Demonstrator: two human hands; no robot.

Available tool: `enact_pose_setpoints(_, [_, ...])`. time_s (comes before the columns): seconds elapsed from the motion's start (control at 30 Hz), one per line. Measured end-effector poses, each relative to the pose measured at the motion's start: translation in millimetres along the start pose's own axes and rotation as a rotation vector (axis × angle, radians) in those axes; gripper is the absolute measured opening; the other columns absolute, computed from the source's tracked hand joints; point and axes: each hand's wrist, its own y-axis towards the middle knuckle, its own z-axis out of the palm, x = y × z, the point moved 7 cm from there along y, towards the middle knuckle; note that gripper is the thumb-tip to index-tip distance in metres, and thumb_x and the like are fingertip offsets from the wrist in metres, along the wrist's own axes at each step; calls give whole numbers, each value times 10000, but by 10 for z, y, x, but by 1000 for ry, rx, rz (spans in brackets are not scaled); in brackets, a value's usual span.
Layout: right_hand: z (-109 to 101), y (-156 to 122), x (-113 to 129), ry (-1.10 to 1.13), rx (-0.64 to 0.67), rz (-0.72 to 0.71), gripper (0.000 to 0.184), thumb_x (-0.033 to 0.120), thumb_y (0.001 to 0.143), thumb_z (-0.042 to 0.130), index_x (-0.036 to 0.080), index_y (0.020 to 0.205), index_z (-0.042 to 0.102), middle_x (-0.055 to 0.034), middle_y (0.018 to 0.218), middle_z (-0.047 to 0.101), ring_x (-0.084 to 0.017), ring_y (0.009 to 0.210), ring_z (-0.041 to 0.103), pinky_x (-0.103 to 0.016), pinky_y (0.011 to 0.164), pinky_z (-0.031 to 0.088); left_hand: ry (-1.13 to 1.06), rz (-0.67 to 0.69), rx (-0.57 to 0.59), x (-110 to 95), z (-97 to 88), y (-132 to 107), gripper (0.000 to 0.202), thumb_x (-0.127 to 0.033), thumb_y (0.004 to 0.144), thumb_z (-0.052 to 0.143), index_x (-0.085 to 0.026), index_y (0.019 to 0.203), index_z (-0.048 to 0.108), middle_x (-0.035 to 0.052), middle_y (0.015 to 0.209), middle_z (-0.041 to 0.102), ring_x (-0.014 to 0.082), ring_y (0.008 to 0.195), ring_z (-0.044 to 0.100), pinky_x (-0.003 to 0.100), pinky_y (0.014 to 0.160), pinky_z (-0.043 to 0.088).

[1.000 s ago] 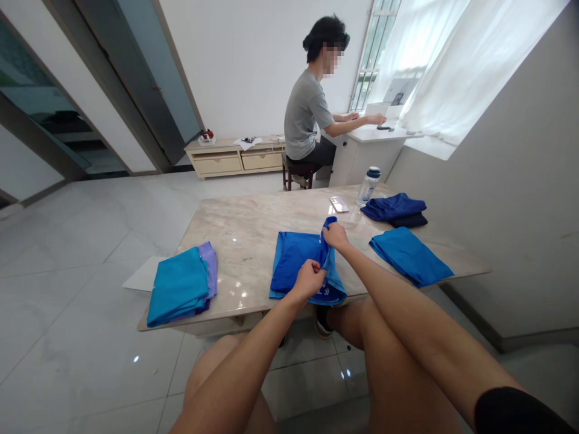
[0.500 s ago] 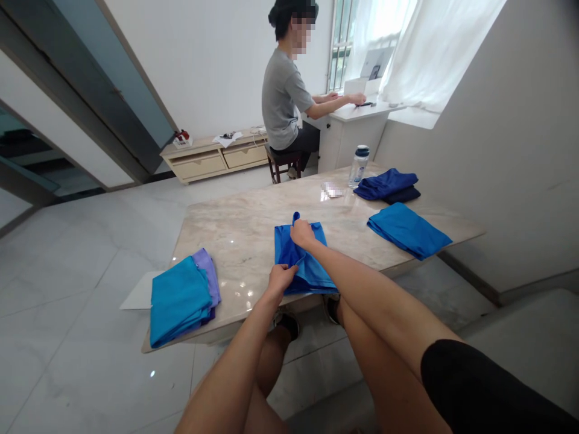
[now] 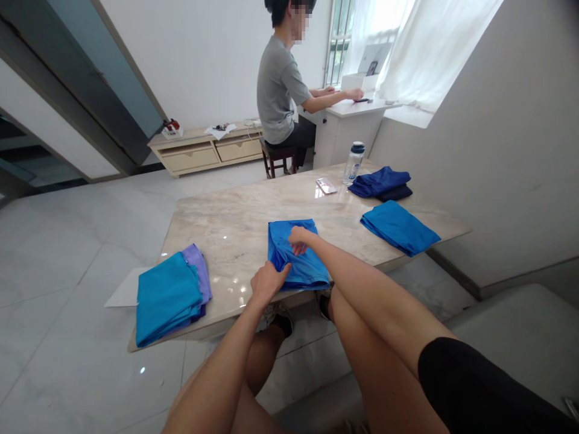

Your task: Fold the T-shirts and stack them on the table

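Note:
A folded blue cloth [image 3: 310, 268] lies near the front edge of the marble-patterned table, its upper layer loose and creased on the left. At that left edge, my left hand [image 3: 270, 280] grips a fold, thumb on top; the other fingers are partly hidden. My right hand [image 3: 298, 239] is over the middle of the cloth, fingers bent downward and a little apart, with nothing visible in them. Whether its fingertips press on the fabric I cannot tell.
On the table [image 3: 226, 217], teal and purple folded cloths [image 3: 167, 295] lie left, over a white sheet [image 3: 122, 289]. To the right are another blue folded cloth [image 3: 400, 228], dark blue cloths [image 3: 382, 182], a water bottle [image 3: 353, 164] and a phone [image 3: 326, 185]. A person [image 3: 278, 90] sits beyond.
My right hand has let go of the dark blue strip that stuck up at the far edge; that strip is now down out of sight. My left hand has shifted slightly left.

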Motion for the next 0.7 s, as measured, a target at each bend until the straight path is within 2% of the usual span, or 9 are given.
enact_pose_setpoints(0.1, [167, -99, -80, 10, 150, -5, 280, 209, 1115, 513, 50, 1096, 743, -96, 737, 781, -204, 702, 780, -321, 757, 659, 58, 51, -20, -88, -11, -37, 585, -649, 968, 642, -178, 1313, 676, 223, 1318, 783, 410, 1266, 733, 429, 958, 551])
enact_pose_setpoints(0.23, [209, -157, -78, 7, 202, -83, 183, 220, 1087, 590, 122, 1025, 732, -66, 835, 813, -167, 769, 795, -288, 809, 650, 34, 50, 1, -64, -36, -3, 262, -438, 1007, 633, -231, 1110, 756, 163, 1262, 810, 368, 1220, 752, 379, 914, 538])
enact_pose_setpoints(0.33, [89, -122, -97, -36, 131, -119, 132, 193, 1047, 640, 139, 957, 721, -61, 836, 807, -185, 844, 804, -286, 829, 637, -27, 23, 0, 35, -84, 77, 227, -403, 1027, 618, -243, 1070, 774, 140, 1240, 824, 336, 1202, 760, 342, 890, 531])
enact_pose_setpoints(0.53, [-156, -44, -241, -149, 14, -115, 129, 156, 961, 734, 125, 837, 727, -112, 831, 803, -251, 861, 800, -334, 800, 637, -46, 44, 41, 224, -121, 212, 231, -304, 1033, 611, -223, 1178, 771, 100, 1202, 840, 250, 1132, 778, 276, 870, 528])
enact_pose_setpoints(0.63, [-288, -48, -299, -185, -58, -128, 103, 165, 950, 743, 114, 863, 761, -141, 871, 815, -275, 904, 801, -332, 803, 639, -5, 33, 60, 317, -143, 231, 278, -257, 1002, 621, -214, 1227, 779, 123, 1241, 831, 263, 1143, 776, 287, 875, 528])
enact_pose_setpoints(0.7, [-385, -61, -334, -213, -115, -139, 105, 142, 954, 712, 106, 883, 780, -156, 900, 820, -286, 955, 798, -335, 841, 639, 29, 28, 83, 357, -152, 229, 243, -269, 980, 646, -208, 1156, 802, 138, 1215, 835, 285, 1147, 775, 297, 866, 525])
